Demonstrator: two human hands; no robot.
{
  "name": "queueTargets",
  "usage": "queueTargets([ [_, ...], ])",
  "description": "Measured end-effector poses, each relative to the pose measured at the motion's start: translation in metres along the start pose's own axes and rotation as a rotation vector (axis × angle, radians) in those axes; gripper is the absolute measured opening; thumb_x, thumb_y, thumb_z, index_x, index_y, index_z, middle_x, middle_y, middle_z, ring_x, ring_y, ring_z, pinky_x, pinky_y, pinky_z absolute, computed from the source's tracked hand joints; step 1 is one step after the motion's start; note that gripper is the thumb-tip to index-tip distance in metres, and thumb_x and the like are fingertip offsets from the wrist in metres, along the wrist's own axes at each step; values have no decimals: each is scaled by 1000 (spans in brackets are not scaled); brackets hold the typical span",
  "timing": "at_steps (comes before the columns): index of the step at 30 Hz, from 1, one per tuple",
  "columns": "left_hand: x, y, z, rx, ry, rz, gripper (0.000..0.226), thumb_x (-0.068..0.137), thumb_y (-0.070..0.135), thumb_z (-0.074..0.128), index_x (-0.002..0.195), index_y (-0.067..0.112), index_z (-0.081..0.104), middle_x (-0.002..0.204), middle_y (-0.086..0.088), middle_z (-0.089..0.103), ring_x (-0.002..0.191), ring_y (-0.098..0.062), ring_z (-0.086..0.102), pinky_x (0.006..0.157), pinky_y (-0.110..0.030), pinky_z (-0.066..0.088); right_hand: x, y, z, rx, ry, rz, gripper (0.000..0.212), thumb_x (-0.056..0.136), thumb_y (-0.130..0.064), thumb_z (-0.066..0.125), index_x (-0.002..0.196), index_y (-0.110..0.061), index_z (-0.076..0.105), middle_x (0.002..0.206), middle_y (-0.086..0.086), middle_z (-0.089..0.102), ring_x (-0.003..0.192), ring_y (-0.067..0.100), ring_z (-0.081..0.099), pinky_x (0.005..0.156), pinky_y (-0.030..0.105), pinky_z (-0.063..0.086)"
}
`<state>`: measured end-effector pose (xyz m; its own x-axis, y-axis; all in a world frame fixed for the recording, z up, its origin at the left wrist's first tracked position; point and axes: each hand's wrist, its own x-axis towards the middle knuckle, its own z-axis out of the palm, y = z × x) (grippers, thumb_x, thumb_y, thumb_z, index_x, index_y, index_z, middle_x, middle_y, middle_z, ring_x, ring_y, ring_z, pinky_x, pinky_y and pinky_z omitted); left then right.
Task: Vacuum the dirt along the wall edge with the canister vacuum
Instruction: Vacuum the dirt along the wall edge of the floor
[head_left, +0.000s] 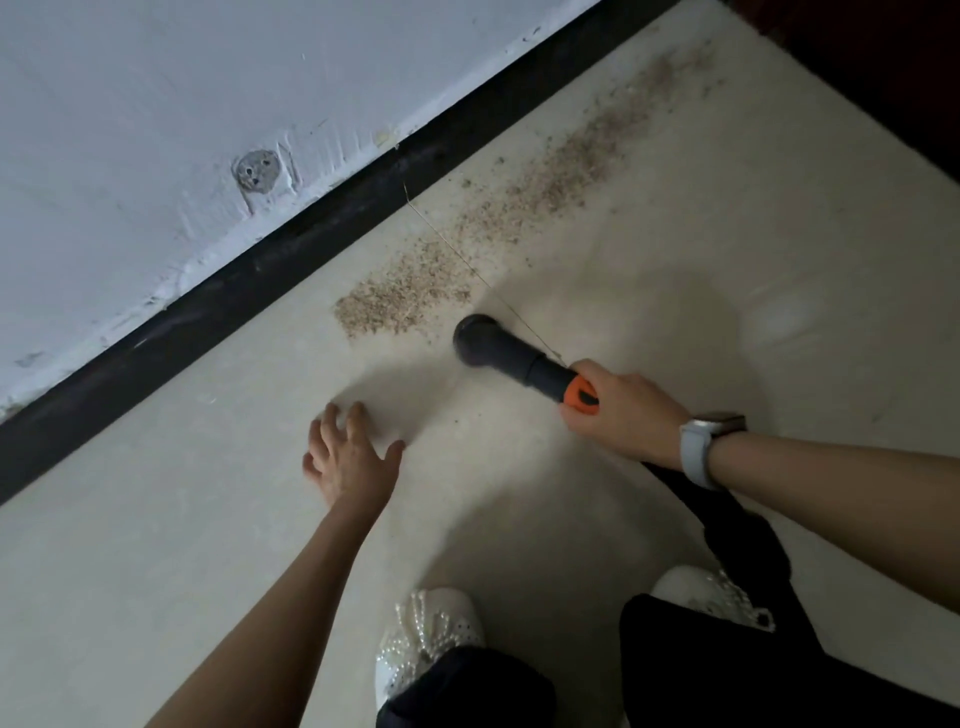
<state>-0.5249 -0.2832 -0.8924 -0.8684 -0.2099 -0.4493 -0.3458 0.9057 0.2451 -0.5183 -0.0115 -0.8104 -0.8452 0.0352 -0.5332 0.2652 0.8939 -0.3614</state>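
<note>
Nozzle (498, 353) toward dirt (498, 228) (diagonal)

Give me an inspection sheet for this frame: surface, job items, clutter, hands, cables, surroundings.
Surface: pale floor, bare near the hands.
Job's things: band of dirt runs beside the black baseboard; dark nozzle sits just off its near end, orange grip behind it.
Clutter: one thin straw-like strand lies across the dirt.
Hands: right hand holds the grip; left hand spread above the floor, holding nothing.
Cables: black hose trails back from the right hand; no cord seen.
Surroundings: white wall with a round patched hole; white beaded shoes at the bottom.
</note>
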Motion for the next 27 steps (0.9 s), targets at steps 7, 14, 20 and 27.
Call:
queueTargets([
  [7, -1, 3, 3, -50, 29, -13, 63, 89, 35, 62, 143, 22, 33, 156, -5, 17, 144, -26, 6, 114, -48, 12, -12, 7, 8, 19, -50, -88, 32, 87, -41, 53, 113, -24, 45, 69, -7, 51, 57, 14, 49, 48, 26, 33],
  [14, -2, -13, -3, -66, 39, 31, 60, 88, 31, 64, 141, 21, 40, 154, -3, 23, 142, -26, 13, 111, -48, 19, -46, 2, 35, -107, -229, -315, 35, 88, -45, 53, 116, -25, 43, 82, -6, 52, 63, 16, 50, 50, 23, 35],
  [20, -11, -13, 3, -45, 35, 34, 61, 87, 31, 65, 141, 21, 40, 153, -6, 23, 141, -28, 13, 111, -49, 19, -37, 21, 24, -98, -111, -184, 31, 87, -42, 54, 113, -27, 45, 75, -8, 52, 61, 17, 50, 50, 25, 32],
  [27, -12, -10, 0, -55, 20, 37, 58, 88, 30, 64, 140, 20, 42, 153, -6, 25, 140, -29, 16, 109, -50, 22, -44, 9, 38, -128, -178, -275, 37, 88, -42, 52, 118, -22, 44, 82, -3, 54, 59, 16, 48, 49, 26, 32],
])
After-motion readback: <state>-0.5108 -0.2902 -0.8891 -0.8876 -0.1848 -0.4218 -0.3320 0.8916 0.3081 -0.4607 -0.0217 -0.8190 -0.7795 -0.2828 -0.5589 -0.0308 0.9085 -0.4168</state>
